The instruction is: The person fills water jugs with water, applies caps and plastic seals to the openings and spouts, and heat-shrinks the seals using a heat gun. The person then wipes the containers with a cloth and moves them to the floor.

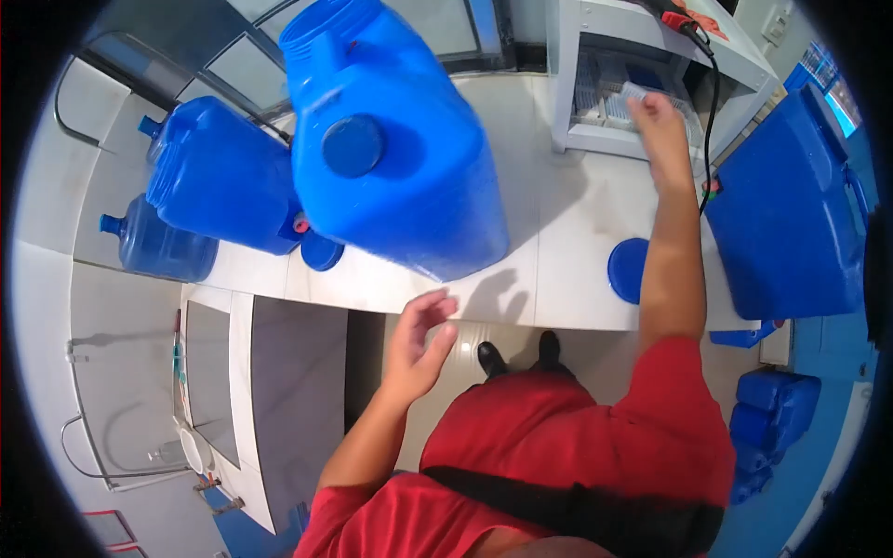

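Note:
My right hand (pixel 660 126) reaches into the front of a white shelf unit (pixel 561 102) at the back right. Its fingers are closed on a small whitish, translucent piece (pixel 634 91), too small to tell its kind. Below the hand lie clear trays (pixel 616 110) of small pale items. My left hand (pixel 423 346) hangs off the counter's front edge, fingers loosely curled, thumb apart, with nothing in it. Nearest to it stands a large blue water container (pixel 419 200) with a round blue cap (pixel 353 146) on it.
Another blue container (pixel 219 181) and a clear blue bottle (pixel 163 244) stand left on the white counter (pixel 577 219). Loose blue lids (pixel 321 251) (pixel 629 270) lie near its edge. A blue container (pixel 786 214) stands right, beside a black cable (pixel 712 112). Several blue containers (pixel 772 418) sit lower right.

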`<action>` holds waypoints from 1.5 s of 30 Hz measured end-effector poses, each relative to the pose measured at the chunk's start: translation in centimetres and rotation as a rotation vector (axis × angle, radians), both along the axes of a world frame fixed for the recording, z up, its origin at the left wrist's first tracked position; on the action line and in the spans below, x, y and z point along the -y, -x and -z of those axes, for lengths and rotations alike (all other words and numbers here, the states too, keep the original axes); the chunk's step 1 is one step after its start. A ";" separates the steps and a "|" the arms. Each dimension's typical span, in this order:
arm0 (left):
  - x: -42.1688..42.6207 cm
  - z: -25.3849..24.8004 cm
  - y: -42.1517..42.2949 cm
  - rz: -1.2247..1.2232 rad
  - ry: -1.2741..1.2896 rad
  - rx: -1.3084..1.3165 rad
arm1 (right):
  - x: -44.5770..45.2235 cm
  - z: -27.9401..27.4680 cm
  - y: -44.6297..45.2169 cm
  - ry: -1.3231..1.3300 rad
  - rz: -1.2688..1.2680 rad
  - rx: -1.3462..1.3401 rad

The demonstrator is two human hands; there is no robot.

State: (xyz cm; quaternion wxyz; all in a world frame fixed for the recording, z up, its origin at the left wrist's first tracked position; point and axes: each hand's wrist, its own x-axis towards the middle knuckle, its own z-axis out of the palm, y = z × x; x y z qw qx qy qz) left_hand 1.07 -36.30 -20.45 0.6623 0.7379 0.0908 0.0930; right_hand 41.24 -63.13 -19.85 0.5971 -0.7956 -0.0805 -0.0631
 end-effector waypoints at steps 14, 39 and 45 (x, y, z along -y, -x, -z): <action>2.1 -7.7 -7.1 0.462 0.369 0.015 | -6.7 -5.9 25.9 -0.585 -0.655 -0.375; 5.2 -9.3 -7.6 -0.096 -0.859 0.719 | -3.6 -5.1 23.4 -0.247 -0.891 -0.200; 6.8 -8.4 -6.3 0.109 -0.091 0.287 | -6.2 -7.4 24.9 -0.623 -0.971 -0.604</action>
